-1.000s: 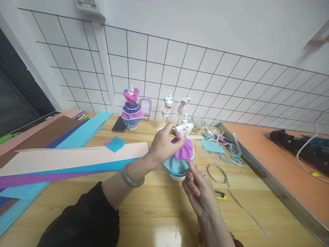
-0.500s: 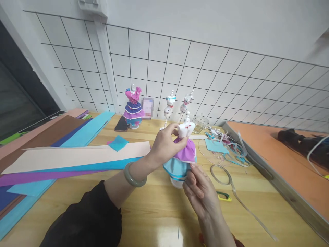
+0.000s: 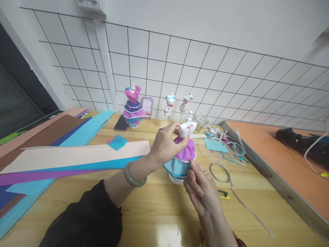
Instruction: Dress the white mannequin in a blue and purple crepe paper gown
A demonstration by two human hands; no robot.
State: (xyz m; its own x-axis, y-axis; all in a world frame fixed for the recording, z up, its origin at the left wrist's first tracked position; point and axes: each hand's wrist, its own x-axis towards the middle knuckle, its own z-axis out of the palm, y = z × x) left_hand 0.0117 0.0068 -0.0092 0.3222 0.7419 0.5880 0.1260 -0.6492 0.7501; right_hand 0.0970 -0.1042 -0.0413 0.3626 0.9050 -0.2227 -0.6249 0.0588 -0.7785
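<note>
Tilted a little further rightward than in the earlier frame, the dressed figure leans between both hands, its purple layer meeting the right fingertips at the white-trimmed hem. That hem seems better within reach of a pinch. The left hand curls its fingers snugly around the waist; the right hand has thumb and forefinger nearly closed at the hem's edge. The figure is inward from the far edge of the tabletop.
</note>
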